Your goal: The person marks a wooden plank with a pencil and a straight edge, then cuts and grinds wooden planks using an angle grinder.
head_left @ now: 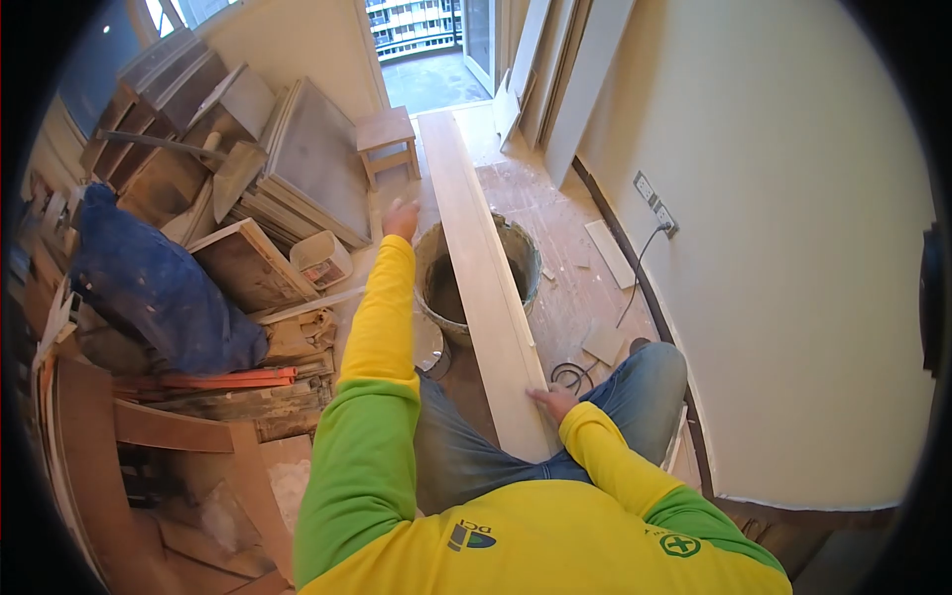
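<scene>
A long pale wooden board (476, 248) stretches away from my lap, lying across a large mortar-stained bucket (534, 260). Its near end rests between my thighs, and the far end is by a small wooden stool (385, 129). My right hand (555, 400) grips the board's right edge close to my knee, thumb on top and the other fingers mostly hidden. Left of the board, my left hand (402, 218) is held out near the bucket's rim with its fingers loosely apart, holding nothing that I can see.
Stacked panels (322, 149), a hammer-like tool (238, 174), a white plastic tub (321, 260) and a blue bag (159, 283) crowd the left. Planks (595, 79) lean on the right wall, where a black cable (643, 268) hangs from a socket (654, 203). Scraps litter the floor.
</scene>
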